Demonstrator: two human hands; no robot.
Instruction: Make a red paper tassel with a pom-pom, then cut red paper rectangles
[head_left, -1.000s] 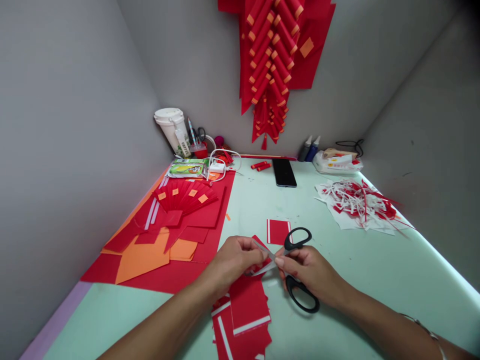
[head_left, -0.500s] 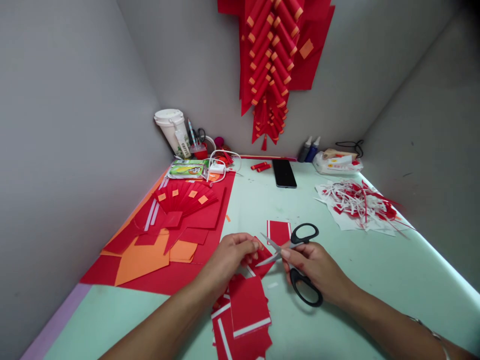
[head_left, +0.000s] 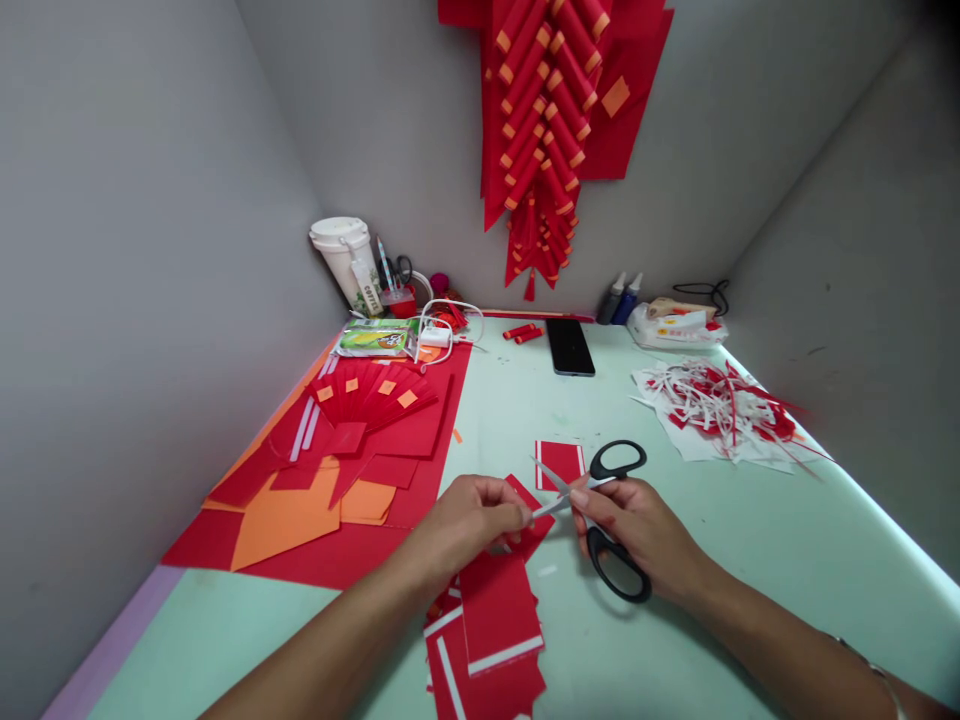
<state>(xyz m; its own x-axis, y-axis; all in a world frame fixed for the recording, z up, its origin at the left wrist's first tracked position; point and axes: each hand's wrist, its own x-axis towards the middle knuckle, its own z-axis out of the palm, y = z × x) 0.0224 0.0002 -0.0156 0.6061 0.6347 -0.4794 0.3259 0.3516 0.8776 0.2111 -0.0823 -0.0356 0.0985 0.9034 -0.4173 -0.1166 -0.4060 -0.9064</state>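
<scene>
My right hand (head_left: 626, 520) grips a pair of scissors (head_left: 619, 572) with black handles, held around the pivot rather than through the loops. Its blades are apart and point left. My left hand (head_left: 484, 515) is closed in a pinch, fingertips meeting the lower blade's tip; what lies between them is hidden. Partly under those fingers is a small red paper piece (head_left: 536, 542). Just behind the blades lies a red paper rectangle (head_left: 561, 458) with white strips along two edges. Nearer me, overlapping red paper pieces (head_left: 499, 610) with white edge strips are piled up.
Red and orange paper sheets (head_left: 289, 515) cover the left side. At the back stand a white cup (head_left: 345, 255), a phone (head_left: 570, 347) and small bottles (head_left: 626, 298). Red and white paper scraps (head_left: 720, 405) lie at right. A red paper firecracker decoration (head_left: 540, 130) hangs on the wall.
My left hand has shifted slightly right, its fingertips now at the scissors' lower blade. The scissors and my right hand have moved a little to the right.
</scene>
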